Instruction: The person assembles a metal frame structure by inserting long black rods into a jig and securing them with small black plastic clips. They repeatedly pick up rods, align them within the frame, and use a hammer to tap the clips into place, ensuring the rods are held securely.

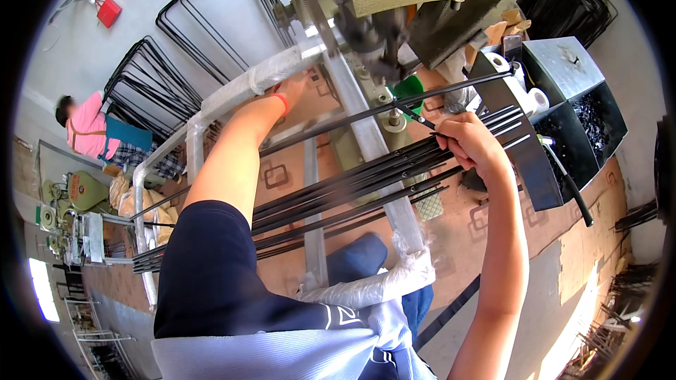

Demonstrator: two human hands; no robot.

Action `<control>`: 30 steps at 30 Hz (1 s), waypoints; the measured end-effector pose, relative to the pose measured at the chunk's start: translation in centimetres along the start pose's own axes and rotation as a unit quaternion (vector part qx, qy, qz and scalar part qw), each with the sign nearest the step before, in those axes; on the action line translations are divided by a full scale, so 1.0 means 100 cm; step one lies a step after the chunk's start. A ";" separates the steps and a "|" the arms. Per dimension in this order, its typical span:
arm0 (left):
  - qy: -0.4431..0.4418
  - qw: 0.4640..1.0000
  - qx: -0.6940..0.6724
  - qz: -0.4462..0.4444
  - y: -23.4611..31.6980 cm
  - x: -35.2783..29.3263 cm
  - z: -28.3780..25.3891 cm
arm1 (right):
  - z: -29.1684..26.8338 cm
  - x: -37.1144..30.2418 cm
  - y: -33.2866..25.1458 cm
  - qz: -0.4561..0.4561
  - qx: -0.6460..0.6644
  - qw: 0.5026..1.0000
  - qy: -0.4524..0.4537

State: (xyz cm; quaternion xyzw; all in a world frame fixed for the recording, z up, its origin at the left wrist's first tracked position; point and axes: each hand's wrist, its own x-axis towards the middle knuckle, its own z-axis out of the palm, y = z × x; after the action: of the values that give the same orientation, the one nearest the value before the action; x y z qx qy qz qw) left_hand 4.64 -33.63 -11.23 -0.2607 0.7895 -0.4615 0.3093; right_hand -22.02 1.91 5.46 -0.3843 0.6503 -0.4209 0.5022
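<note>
A bundle of long thin black metal rods (338,193) lies across a grey metal frame (366,134) wrapped in plastic film. My right hand (470,142) is closed on the right end of several of these rods, next to a slanted dark metal plate (524,162). My left hand (294,86) reaches far forward and rests on the wrapped top bar of the frame, near a machine head (373,21); whether it grips the bar is unclear. One rod (422,98) lies higher, under the machine.
Dark bins (584,109) with small black parts and white tape rolls (524,95) stand at right. Bent black wire frames (151,88) lean against the wall at left. A person in a pink top (88,130) sits at far left. Cardboard covers the floor.
</note>
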 end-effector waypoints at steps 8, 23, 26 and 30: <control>-0.277 0.854 -0.431 0.092 -0.065 -0.095 -0.035 | 0.003 -0.012 -0.003 0.006 0.042 0.997 -0.057; 0.133 0.572 -0.705 -0.398 -0.044 -0.385 -0.248 | -0.010 -0.002 0.010 -0.004 0.122 0.982 -0.147; 0.175 0.492 -0.756 -0.396 -0.013 -0.371 -0.265 | -0.017 0.001 0.004 0.009 0.128 0.981 -0.147; 0.199 0.449 -0.774 -0.400 0.016 -0.345 -0.259 | -0.028 0.013 0.002 0.008 0.175 0.965 -0.196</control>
State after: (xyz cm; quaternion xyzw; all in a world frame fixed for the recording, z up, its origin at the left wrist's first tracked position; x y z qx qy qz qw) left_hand 8.70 5.84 5.79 -0.5807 0.6688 0.2279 -0.4044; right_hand -25.02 1.25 5.21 -0.3604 0.4588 -0.4402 0.6825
